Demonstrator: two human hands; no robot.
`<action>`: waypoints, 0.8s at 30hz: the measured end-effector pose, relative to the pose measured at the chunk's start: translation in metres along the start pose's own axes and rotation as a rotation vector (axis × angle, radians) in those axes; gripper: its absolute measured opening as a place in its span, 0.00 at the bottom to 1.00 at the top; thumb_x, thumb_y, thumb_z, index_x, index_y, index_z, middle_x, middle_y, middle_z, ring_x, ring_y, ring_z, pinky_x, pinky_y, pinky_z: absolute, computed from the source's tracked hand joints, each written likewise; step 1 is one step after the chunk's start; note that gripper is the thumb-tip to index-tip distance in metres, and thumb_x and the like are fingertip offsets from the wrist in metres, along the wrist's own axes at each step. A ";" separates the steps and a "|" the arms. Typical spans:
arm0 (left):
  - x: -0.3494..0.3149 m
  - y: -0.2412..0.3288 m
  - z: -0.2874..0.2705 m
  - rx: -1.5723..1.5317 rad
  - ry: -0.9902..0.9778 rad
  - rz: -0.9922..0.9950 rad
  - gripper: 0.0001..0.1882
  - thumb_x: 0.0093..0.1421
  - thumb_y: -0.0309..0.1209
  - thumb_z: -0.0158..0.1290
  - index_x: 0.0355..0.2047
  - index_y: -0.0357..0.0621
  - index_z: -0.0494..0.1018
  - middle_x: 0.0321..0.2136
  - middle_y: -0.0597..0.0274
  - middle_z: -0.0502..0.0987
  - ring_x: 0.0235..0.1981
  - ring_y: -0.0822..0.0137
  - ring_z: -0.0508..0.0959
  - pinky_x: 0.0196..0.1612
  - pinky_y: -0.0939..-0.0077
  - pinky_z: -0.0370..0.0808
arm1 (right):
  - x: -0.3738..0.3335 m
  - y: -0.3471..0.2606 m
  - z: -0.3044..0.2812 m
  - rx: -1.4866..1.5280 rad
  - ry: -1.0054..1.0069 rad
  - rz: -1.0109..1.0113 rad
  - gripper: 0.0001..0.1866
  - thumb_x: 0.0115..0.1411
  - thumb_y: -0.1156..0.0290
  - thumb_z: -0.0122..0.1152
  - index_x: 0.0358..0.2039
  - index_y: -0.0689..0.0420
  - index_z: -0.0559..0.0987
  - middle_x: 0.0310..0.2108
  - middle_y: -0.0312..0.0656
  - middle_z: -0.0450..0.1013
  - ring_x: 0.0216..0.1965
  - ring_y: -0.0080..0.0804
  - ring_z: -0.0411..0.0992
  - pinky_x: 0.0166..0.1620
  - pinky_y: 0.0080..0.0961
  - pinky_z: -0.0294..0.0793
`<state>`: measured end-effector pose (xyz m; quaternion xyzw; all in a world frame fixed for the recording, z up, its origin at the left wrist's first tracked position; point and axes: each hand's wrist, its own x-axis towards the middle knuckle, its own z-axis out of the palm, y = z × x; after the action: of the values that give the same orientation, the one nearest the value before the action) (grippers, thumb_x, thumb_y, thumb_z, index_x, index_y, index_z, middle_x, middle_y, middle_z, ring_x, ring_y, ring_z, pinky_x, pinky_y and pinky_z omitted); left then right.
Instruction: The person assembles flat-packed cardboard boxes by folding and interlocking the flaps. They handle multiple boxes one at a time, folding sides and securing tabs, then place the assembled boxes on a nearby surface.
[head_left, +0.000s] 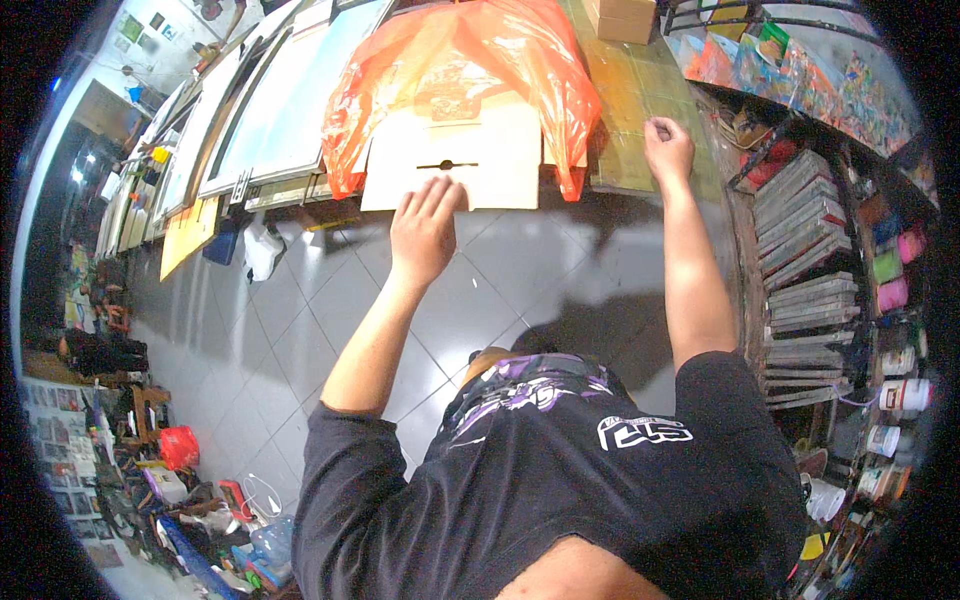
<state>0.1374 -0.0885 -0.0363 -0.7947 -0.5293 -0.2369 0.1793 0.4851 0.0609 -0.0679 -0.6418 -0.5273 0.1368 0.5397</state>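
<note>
A pale cardboard piece (500, 160) with a dark slot and a round hole lies at the table's front edge, partly inside an orange plastic bag (440, 60). My left hand (425, 225) is at its near edge, with the fingers stretched out over the card below the slot. Farther right, my right hand (670, 150) is over the yellowish tabletop, apart from the bag. Its fingers are curled together, and whatever they may hold is hidden.
Framed screens (290, 100) lean across the left of the table. A brown box (622, 18) stands at the back right. Stacked frames (805, 220) fill a rack on the right, beside shelves with paint tubs (903, 394). Clutter and a red bag (180, 447) are at lower left.
</note>
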 end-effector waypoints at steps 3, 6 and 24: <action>-0.007 -0.015 0.010 0.087 0.055 -0.200 0.21 0.53 0.23 0.48 0.49 0.51 0.69 0.49 0.62 0.72 0.54 0.58 0.69 0.55 0.50 0.62 | 0.001 0.014 0.004 -0.083 -0.004 -0.065 0.12 0.52 0.65 0.60 0.33 0.61 0.79 0.29 0.46 0.78 0.33 0.34 0.77 0.38 0.28 0.73; -0.006 -0.020 -0.020 0.056 0.157 -0.194 0.21 0.53 0.23 0.48 0.48 0.52 0.71 0.48 0.64 0.74 0.54 0.59 0.69 0.55 0.51 0.61 | 0.002 0.017 0.003 0.004 -0.010 -0.153 0.12 0.52 0.66 0.60 0.33 0.62 0.78 0.30 0.47 0.77 0.33 0.37 0.77 0.38 0.29 0.74; -0.007 0.043 -0.023 -0.361 -0.041 0.000 0.23 0.46 0.28 0.57 0.45 0.46 0.70 0.45 0.63 0.72 0.49 0.61 0.70 0.51 0.62 0.63 | 0.004 0.020 0.009 -0.103 -0.054 -0.160 0.12 0.51 0.66 0.58 0.31 0.61 0.79 0.30 0.47 0.76 0.33 0.38 0.76 0.39 0.30 0.73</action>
<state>0.1709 -0.1223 -0.0226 -0.8187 -0.4817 -0.3117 0.0230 0.4904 0.0715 -0.0863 -0.6207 -0.5974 0.0832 0.5008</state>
